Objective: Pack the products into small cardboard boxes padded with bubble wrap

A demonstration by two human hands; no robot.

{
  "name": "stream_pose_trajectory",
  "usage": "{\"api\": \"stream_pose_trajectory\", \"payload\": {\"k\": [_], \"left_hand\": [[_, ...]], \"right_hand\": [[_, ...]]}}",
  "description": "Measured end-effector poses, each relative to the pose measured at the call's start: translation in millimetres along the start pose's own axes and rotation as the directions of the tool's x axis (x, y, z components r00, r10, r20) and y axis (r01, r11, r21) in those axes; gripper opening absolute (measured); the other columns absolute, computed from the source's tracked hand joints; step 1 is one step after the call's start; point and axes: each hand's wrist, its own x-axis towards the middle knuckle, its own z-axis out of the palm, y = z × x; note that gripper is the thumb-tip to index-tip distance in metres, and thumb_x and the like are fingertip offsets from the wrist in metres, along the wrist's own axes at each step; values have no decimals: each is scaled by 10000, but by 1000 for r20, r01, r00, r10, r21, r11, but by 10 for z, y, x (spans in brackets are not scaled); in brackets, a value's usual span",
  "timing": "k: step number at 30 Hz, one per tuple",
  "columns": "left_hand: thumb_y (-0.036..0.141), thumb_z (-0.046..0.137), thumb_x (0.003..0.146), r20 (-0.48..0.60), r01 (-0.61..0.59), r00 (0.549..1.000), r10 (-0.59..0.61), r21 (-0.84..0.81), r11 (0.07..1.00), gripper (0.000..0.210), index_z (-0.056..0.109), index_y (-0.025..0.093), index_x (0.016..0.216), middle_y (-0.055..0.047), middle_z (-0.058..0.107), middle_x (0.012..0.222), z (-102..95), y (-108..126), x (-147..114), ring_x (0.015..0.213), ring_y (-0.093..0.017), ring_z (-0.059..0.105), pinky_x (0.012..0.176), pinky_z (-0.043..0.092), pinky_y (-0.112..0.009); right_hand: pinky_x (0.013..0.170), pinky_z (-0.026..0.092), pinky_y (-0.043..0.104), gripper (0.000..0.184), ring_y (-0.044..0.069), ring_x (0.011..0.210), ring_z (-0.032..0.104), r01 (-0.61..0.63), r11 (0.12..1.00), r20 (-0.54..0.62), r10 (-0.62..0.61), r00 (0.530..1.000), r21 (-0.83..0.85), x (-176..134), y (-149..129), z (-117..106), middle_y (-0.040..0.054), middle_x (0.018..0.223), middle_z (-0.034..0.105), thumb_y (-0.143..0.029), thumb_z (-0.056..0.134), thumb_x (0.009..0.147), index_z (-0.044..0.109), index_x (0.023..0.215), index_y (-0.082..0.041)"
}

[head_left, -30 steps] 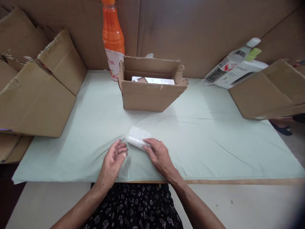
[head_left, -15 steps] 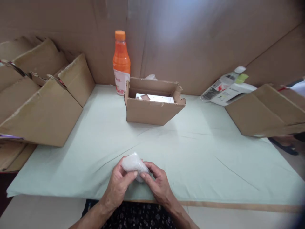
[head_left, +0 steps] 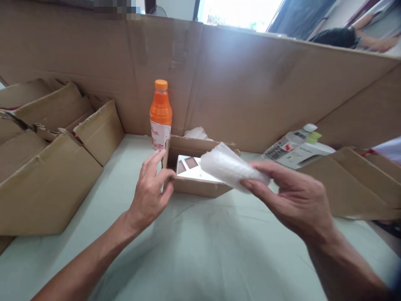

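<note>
Pinched between the thumb and fingers of my right hand (head_left: 291, 200) is a bubble-wrap bundle (head_left: 227, 165), tilted over the front and right part of a small cardboard box (head_left: 200, 187). What the wrap encloses cannot be made out. Inside the box lies a white carton (head_left: 188, 167) with dark square windows, its right part hidden behind the bundle. At the box's left front corner is my left hand (head_left: 152, 179), fingers apart and slightly curved, the index fingertip seemingly touching the rim.
An orange drink bottle (head_left: 161, 113) stands behind the box on the left. Open cardboard boxes (head_left: 46, 184) crowd the left side; another box (head_left: 351, 179) is at right, beside a leaning clear bottle (head_left: 288, 142). A cardboard wall (head_left: 250, 92) closes the back. A person's arm (head_left: 372, 35) shows beyond it.
Both hands have moved forward from the near table edge to the small box. The left hand has let go of the bubble-wrap bundle; the right hand carries it alone. The view has tilted up.
</note>
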Motion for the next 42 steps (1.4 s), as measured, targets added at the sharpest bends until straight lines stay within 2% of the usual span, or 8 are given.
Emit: {"api": "stream_pose_trajectory", "payload": {"k": [7,14,21,26,30,33,37,42], "left_hand": [[6,532,823,-36,222,972,-234,-203,954,280,669,199,974,-132,349,1583,167,49,-258,1384,-290,482,1064,489,-464],[45,536,778,26,276,961,-277,-214,937,283,670,226,950,-104,539,1434,165,2,-229,1319,-265,551,1066,495,-426],[47,542,786,8,288,955,-295,-256,923,271,670,219,951,-107,570,1396,195,-14,-257,1304,-259,565,1072,489,-399],[85,564,851,-2,297,948,-318,-345,890,308,640,233,1110,-105,527,1452,160,-21,-336,1347,-266,522,1099,462,-428],[153,593,878,38,434,876,-481,-498,751,609,410,271,1446,-127,428,1538,165,-83,-518,1303,-264,549,1056,495,-451],[200,615,859,158,543,821,-549,-510,667,668,377,268,1479,-123,439,1526,248,-151,-614,1336,-274,510,1085,464,-475],[244,650,799,253,592,789,-560,-553,586,723,385,251,1471,-113,469,1490,439,-213,-539,1367,-273,468,1110,431,-462],[266,666,751,261,612,749,-609,-625,484,721,429,210,1429,-116,541,1404,604,13,-369,1321,-277,508,1089,442,-438]], "right_hand": [[684,390,329,244,173,735,559,620,681,422,-466,778,-390,1047,-189,532,67,808,673,-130,510,950,683,784,-176],[708,408,322,386,168,756,526,889,458,623,-697,354,8,1199,-248,1117,28,746,596,-183,430,1025,627,693,-196],[753,458,325,258,174,825,564,856,509,699,-644,311,89,1082,-185,1229,42,912,692,-148,490,997,709,873,-206],[818,503,360,310,182,924,628,640,768,610,-518,600,23,864,-146,751,29,1154,701,-271,400,1036,682,1166,-266],[927,504,434,200,225,1019,666,136,980,5,-137,991,-148,72,129,164,42,1131,719,-276,566,962,699,1110,-288],[889,530,464,245,255,992,679,-344,938,-326,313,892,-40,-594,446,159,84,1123,725,-354,629,921,683,1143,-267],[837,558,451,655,289,1062,664,-478,851,-6,491,871,219,-847,721,738,147,1272,663,-489,711,800,523,1360,-206],[791,556,413,540,260,921,671,-492,791,45,513,857,363,-758,661,946,133,1114,717,-513,643,838,581,1247,-165]]}}
